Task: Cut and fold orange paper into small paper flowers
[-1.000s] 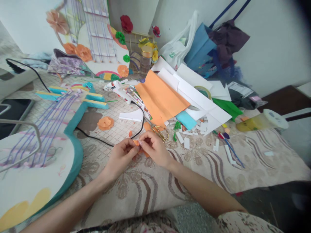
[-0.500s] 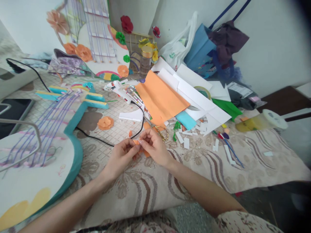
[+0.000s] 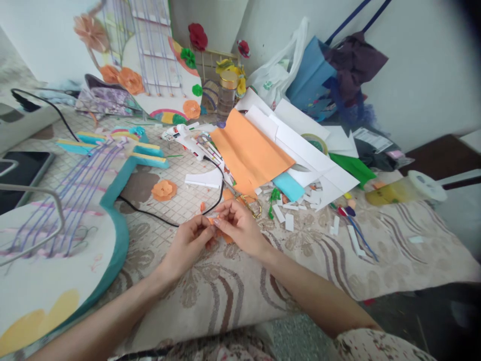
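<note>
A small piece of orange paper (image 3: 227, 237) is pinched between my two hands above the patterned tablecloth. My left hand (image 3: 192, 240) grips its left side with thumb and fingers together. On its right side, my right hand (image 3: 240, 226) holds it the same way, and the fingers of both hands nearly meet. Part of the paper is hidden by the fingers. An orange paper flower (image 3: 164, 190) lies to the upper left of my hands. Gold-handled scissors (image 3: 256, 208) rest just beyond my right hand.
A guitar-shaped craft (image 3: 116, 225) with purple strings lies at left. Behind my hands are a white glue gun (image 3: 188, 140) with a black cable, an orange sheet (image 3: 251, 153), white sheets (image 3: 315, 160) and paper scraps. A yellow-filled jar (image 3: 394, 191) lies at right.
The view has shifted very slightly. Both hands stay at the same place on the orange paper, with only a small movement of the fingers.
</note>
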Demonstrator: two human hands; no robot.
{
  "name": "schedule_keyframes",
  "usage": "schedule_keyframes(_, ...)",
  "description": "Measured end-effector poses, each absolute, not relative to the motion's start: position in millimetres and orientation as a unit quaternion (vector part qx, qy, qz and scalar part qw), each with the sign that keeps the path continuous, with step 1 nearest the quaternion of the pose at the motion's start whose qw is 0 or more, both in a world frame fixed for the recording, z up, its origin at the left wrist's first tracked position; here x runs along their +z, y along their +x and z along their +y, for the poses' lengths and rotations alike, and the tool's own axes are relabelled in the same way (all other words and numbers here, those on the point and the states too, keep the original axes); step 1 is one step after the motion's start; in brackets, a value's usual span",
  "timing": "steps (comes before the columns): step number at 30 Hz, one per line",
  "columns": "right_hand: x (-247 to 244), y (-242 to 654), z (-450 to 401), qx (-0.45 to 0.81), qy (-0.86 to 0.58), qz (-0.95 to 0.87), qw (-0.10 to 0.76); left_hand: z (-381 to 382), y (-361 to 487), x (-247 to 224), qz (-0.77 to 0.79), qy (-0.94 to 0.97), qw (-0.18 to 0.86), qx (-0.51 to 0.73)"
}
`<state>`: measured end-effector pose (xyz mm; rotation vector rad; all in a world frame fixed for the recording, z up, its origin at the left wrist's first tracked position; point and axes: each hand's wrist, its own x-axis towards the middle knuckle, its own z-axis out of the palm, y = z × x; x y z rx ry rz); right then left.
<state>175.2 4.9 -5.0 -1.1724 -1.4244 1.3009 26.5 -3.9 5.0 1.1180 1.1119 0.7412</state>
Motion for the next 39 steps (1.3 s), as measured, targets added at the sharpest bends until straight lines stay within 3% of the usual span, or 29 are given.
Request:
schedule_keyframes(7,-2.0,184.0,8.4,0.616,-0.408,-0.526,0.422,-3.4,25.6,7.0,0.485,0.468,0.657,0.338)
schedule_keyframes(19,3.5,183.1,3.3,0.548,-0.422,-0.589,0.418,0.2,24.8,6.9,0.488,0.454,0.661,0.346)
schedule_keyframes(39,3.4,183.8,3.0,0.555,-0.423,-0.588,0.409,1.4,24.2,9.3,0.498,0.491,0.63,0.338)
